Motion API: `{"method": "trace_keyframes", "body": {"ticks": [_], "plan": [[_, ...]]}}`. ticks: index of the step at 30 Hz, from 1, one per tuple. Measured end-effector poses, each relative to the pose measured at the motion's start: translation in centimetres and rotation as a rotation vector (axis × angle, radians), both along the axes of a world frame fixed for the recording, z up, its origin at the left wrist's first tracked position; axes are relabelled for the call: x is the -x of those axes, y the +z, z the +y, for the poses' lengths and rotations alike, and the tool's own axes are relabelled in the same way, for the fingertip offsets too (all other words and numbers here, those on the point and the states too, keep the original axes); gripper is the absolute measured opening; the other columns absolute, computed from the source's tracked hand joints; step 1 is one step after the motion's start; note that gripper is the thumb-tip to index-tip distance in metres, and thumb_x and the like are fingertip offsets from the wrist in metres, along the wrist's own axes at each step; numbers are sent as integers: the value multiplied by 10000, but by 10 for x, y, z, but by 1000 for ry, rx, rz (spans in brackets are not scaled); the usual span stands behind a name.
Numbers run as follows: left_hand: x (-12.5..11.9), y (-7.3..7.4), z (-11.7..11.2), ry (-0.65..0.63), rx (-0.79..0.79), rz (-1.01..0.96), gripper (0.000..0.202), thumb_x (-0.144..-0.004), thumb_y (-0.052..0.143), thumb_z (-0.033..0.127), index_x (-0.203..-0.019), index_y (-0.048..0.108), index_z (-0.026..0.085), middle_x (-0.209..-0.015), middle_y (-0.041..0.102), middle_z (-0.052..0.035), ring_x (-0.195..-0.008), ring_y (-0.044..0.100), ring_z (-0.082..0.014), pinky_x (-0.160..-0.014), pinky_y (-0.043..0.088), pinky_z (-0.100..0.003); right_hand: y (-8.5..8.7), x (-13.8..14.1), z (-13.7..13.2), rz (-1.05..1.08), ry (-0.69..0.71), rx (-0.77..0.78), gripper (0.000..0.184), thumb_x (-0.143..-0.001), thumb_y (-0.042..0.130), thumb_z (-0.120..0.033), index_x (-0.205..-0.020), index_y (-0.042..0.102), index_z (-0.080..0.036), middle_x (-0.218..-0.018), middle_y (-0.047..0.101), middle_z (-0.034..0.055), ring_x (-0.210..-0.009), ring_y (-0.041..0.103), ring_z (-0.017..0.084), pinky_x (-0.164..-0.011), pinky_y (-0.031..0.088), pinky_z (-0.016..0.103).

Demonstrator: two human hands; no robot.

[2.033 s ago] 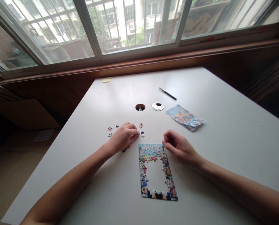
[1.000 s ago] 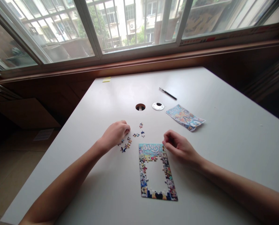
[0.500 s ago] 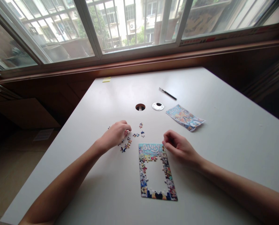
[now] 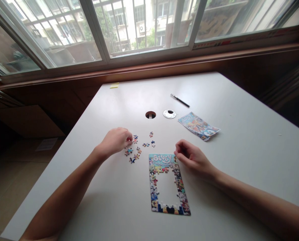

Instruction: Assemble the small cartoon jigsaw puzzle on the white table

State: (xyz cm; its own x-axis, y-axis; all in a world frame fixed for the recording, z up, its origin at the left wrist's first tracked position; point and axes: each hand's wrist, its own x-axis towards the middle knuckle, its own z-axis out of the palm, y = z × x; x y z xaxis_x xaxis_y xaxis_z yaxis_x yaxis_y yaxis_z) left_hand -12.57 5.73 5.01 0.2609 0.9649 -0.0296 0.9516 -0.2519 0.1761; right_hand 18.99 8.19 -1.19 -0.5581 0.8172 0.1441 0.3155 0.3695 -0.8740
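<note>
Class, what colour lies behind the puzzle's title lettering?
Light blue on the puzzle, shown in the head view.

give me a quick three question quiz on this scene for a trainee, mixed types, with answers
1. Multiple choice: which hand is at the loose puzzle pieces? A left, B right, C both.
2. True or false: the pen lies farther from the person than the printed sheet.
3. Fill in the blank: the partly built puzzle has a large gap in its ____.

Key:
1. A: the left hand is at the pieces, while the right hand is by the puzzle's upper right corner.
2. True.
3. Middle.
</note>
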Motion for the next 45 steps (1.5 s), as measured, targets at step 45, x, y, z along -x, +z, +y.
{"method": "trace_keyframes", "body": {"ticks": [45], "plan": [[-9, -7, 5, 26, -18, 8, 221, -851, 605, 367, -745, 709, 203, -801, 693, -31, -754, 593, -174, -675, 398, -297, 0, 1, 1, 7, 1, 6, 122, -889, 519, -212, -804, 431, -219, -700, 455, -30, -628, 408, 131, -575, 344, 268]]}}
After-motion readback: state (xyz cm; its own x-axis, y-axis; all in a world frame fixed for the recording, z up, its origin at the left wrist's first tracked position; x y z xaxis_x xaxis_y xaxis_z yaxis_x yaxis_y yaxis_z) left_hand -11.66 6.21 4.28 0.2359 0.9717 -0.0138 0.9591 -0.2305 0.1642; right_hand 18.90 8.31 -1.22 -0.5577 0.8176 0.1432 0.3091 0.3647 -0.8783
